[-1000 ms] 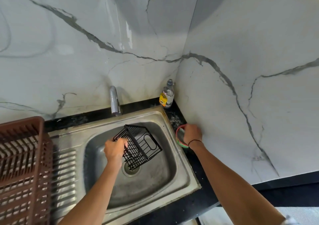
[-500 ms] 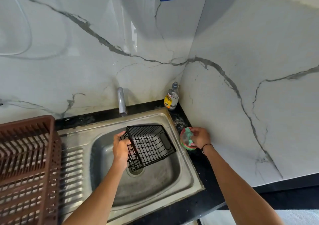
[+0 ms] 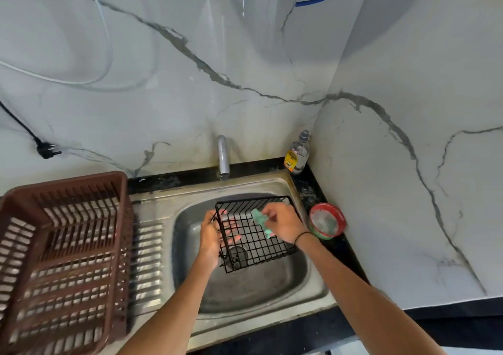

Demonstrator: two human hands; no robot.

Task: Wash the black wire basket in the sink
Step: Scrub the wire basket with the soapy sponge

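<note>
The black wire basket (image 3: 255,241) is held tilted over the steel sink (image 3: 304,295), above the drain. My left hand (image 3: 211,236) grips the basket's left side, with fingers showing through the wires. My right hand (image 3: 283,225) pinches a green scrub pad (image 3: 260,218) and holds it against the basket's mesh near the upper right.
A red round soap tub (image 3: 328,221) sits on the black counter right of the sink. A tap (image 3: 223,154) rises behind the basin, and a clear bottle (image 3: 298,154) stands in the corner. A brown plastic dish rack (image 3: 62,259) fills the drainboard at left. A black plug (image 3: 47,149) hangs on the wall.
My right hand lifted the green pad out of the red tub and brought it left onto the basket. My left hand turned the basket so its mesh faces up.
</note>
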